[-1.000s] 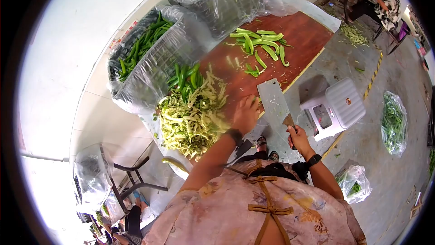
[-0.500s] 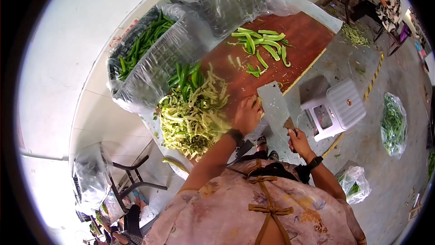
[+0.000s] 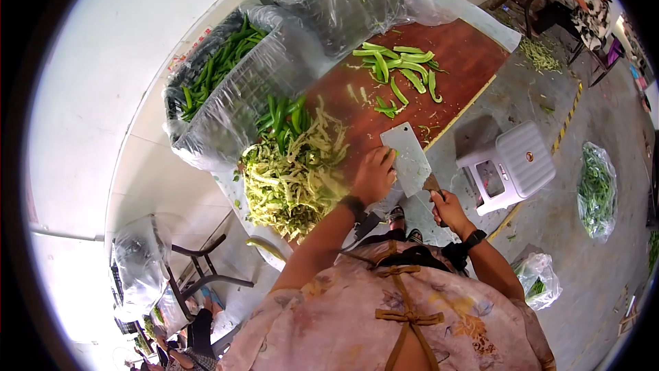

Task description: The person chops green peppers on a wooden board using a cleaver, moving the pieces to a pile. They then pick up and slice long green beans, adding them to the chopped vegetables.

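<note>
My right hand (image 3: 447, 213) grips the wooden handle of a cleaver (image 3: 406, 158). Its broad blade lies tilted at the near edge of the red-brown board (image 3: 336, 93). Right against the blade, my left hand (image 3: 374, 175) has its fingers curled down on a green pepper, of which only a small bit shows at the fingertips. Left of that hand is a heap of pale pepper cores and seeds (image 3: 292, 179), with whole green peppers (image 3: 283, 117) behind it. Split, hollowed peppers (image 3: 405, 65) lie farther back on the board.
Behind the heap stands a plastic-lined crate (image 3: 226, 103) of green peppers; another lined crate (image 3: 350, 14) is beside it. A white stool (image 3: 525, 158) and bagged greens (image 3: 596, 189) are on the floor at right. Other people sit at upper right and lower left.
The cleaver has shifted left, with its blade turned more face-up and closer to my left fingers. My right hand moved slightly left and up with it; my left hand stayed nearly in place.
</note>
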`<state>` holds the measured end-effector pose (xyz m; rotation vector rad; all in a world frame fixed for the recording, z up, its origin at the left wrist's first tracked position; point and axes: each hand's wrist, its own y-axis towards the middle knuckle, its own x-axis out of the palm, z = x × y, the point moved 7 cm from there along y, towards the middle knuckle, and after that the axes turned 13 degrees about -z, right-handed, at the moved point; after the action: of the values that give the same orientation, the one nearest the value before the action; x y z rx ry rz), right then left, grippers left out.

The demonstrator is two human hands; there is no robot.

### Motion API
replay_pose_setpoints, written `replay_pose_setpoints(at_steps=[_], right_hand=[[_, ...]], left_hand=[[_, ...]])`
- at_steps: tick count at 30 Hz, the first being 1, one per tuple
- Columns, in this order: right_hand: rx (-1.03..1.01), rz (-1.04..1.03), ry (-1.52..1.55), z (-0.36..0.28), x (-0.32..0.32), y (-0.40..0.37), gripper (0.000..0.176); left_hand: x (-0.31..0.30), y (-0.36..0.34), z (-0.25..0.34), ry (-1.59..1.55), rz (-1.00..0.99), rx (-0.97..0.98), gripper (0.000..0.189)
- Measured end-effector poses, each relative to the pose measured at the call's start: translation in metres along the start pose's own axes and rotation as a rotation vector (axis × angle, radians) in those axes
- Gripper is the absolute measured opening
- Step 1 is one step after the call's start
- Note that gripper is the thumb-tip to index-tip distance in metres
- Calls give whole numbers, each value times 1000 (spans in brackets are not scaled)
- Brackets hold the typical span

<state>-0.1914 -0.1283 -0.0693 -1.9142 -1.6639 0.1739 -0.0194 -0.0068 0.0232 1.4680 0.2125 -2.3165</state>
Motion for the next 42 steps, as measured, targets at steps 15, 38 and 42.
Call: replay_pose_setpoints(at_steps=[15, 38, 42], right_hand=[[45, 2, 0, 4, -2, -20, 29], [55, -36, -92, -18, 25, 25, 30], [-4, -5, -215, -17, 17, 28, 32]], left_hand=[[14, -25, -18, 246, -63, -245, 58], [13, 4, 24, 216, -70, -25, 46], [-7, 14, 23, 163, 62, 27, 35]])
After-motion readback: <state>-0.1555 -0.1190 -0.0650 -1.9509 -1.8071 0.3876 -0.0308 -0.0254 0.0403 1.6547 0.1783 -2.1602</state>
